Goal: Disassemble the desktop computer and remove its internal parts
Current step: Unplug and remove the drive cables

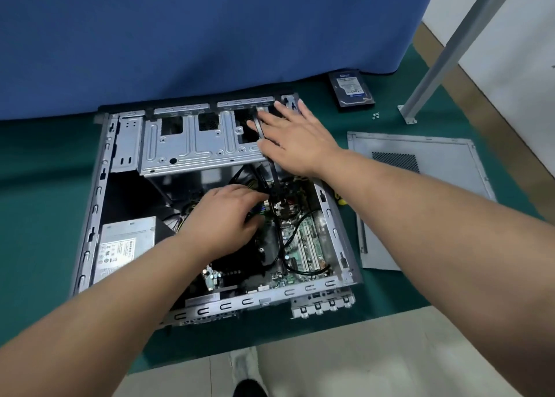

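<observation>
The desktop computer case (210,144) lay open on the green mat (45,156). The right hand (295,139) pressed flat, steadying the drive cage; the left hand (226,216) reached among motherboard cables, grip hidden. Pulling connectors straight seemed wise.

left hand (223,216) fingertips hidden among cables | hard drive (351,88) label unreadable | screws (375,115) tiny

One computer case (90,204), one hard drive (351,88), one side panel (435,204), two hands (295,139).
</observation>
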### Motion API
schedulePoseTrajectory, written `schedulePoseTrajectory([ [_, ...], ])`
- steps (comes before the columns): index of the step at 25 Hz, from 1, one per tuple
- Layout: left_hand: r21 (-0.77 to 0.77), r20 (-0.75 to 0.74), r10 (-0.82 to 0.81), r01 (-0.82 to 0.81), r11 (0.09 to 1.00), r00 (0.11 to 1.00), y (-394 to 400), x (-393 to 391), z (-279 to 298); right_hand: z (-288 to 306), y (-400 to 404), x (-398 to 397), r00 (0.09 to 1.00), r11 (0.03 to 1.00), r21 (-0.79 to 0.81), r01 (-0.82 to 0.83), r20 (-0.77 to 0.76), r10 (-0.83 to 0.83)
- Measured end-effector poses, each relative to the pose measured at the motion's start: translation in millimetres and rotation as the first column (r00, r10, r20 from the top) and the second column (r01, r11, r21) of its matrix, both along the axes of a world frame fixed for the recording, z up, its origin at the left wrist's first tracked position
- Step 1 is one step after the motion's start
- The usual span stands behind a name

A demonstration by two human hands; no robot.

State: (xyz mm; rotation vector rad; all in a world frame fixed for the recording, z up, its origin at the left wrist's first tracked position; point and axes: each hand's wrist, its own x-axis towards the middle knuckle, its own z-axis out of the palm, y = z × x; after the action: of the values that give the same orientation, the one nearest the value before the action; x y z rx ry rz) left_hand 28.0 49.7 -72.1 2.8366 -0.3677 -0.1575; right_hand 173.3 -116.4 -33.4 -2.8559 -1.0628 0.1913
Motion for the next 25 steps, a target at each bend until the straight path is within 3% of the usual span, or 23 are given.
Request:
schedulePoseTrajectory([
  [8, 0.142, -0.1, -0.061, 0.075, 0.987, 0.993, -24.6, 53.1, -24.2, -0.9, 3.4, -0.2, 1.0, 1.0, 0.021, 0.014, -0.003, -0.014],
  [15, 0.166, 0.043, -0.128, 0.119, 0.979, 0.991, -34.2, 71.8, -31.5, -5.9, 4.9, 2.1, 1.0, 0.999, 0.045, 0.015, 0.003, -0.016],
  [25, 0.126, 0.05, -0.042, 0.035, 0.991, 0.998, -43.8, 74.2, -46.0, -9.3, 5.5, 1.8, 1.0, 0.998, 0.051, 0.02, 0.009, -0.021],
])
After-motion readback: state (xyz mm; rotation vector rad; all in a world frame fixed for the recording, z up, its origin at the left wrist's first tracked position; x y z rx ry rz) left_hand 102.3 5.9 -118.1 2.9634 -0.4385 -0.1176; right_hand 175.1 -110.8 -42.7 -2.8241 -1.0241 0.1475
